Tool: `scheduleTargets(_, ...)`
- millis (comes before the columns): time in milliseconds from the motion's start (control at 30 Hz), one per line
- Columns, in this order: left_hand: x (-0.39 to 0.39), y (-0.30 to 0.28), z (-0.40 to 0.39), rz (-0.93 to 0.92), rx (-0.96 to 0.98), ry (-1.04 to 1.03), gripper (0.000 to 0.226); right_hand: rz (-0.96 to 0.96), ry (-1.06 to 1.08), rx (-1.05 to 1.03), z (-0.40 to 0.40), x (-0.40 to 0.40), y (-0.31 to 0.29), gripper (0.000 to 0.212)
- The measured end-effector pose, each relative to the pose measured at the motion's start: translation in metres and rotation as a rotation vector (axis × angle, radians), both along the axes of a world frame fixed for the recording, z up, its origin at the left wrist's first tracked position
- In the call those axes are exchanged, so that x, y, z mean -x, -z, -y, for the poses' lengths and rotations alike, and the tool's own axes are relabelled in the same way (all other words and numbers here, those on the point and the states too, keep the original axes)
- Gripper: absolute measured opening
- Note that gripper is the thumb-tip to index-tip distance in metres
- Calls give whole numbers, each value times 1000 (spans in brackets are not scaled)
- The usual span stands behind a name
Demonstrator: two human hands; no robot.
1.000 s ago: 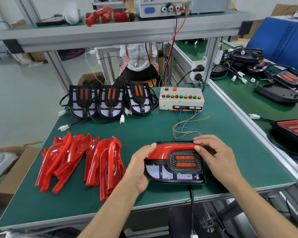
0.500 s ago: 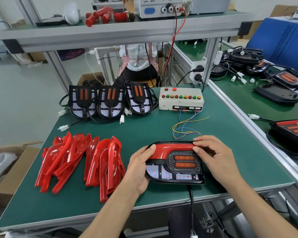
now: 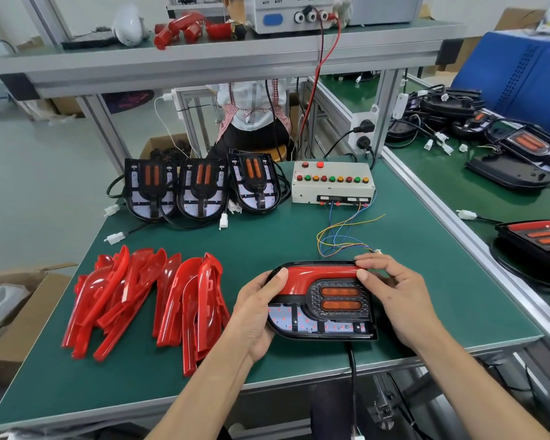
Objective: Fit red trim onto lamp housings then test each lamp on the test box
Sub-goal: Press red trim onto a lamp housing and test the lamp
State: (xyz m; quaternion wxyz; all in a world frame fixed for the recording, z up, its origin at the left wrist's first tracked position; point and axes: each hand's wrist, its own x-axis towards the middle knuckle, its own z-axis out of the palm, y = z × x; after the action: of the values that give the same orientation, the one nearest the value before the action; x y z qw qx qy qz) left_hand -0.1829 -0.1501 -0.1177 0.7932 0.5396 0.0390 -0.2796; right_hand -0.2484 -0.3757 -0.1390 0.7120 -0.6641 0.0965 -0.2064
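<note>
Lower centre of frame: left hand grips the lamp; right hand pinches its red trim on the surface.

Power supply on upper shelf

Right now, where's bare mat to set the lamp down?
Bare mat between the three housings, red trim pile and test box; also right of the right hand. The left side and the loose wires are crowded.
</note>
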Motion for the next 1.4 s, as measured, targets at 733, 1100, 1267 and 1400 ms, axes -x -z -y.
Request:
scheduleTargets(733, 1, 3, -3, 32, 68, 22, 46, -229, -46, -325, -16, -11, -9, 23)
scheduleTargets(1100, -2, 1, -4, -21, 79, 42, 48, -272, 3, -269, -21, -10, -14, 21)
scheduleTargets(1267, -6, 4, -3, 23, 58, -50, 42, -183, 38, 153, -12, -13, -28, 23)
scheduleTargets(1400, -5, 4, -8, 29, 84, -10, 43, -222, -5, 68, -10, -22, -28, 22)
